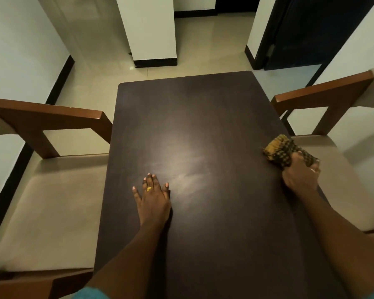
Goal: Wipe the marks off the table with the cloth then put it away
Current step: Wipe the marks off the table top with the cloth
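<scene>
A dark brown table fills the middle of the head view, with faint pale smears around its centre under a light reflection. My right hand grips a bunched yellow-and-black checked cloth at the table's right edge, the cloth pressed on the surface in front of my knuckles. My left hand lies flat on the table near the middle, palm down, fingers spread, holding nothing.
A wooden armchair with a beige cushion stands tight against the table's left side. A matching armchair stands at the right. Beyond the far edge is tiled floor, a white pillar and a dark door.
</scene>
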`<move>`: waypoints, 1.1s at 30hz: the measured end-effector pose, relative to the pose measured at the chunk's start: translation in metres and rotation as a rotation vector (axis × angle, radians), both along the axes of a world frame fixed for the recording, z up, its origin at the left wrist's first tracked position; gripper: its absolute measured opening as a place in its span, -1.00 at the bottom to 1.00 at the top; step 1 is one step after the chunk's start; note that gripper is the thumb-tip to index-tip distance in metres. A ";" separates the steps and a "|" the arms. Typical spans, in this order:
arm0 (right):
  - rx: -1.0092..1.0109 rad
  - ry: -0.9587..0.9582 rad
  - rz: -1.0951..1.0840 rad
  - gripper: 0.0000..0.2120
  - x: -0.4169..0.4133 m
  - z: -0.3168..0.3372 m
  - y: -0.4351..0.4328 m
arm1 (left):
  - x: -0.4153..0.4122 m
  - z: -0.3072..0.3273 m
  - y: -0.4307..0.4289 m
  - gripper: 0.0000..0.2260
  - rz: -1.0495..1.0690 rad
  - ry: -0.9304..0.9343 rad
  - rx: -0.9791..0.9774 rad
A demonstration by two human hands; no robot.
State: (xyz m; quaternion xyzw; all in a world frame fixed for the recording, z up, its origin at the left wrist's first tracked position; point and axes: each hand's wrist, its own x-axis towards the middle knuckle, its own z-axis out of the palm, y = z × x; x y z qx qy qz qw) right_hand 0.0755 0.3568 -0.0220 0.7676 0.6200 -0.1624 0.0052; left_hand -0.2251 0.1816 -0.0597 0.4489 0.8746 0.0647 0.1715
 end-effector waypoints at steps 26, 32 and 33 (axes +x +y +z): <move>-0.018 0.145 0.897 -0.58 -0.292 -0.030 -0.182 | -0.049 -0.007 -0.117 -0.51 0.200 -0.058 0.025; -0.024 0.104 1.024 -0.58 -0.268 -0.029 -0.199 | -0.030 -0.003 -0.118 -0.50 0.258 -0.009 0.017; -0.020 0.097 1.003 -0.58 -0.259 -0.029 -0.195 | -0.025 -0.002 -0.115 -0.49 0.222 0.016 -0.001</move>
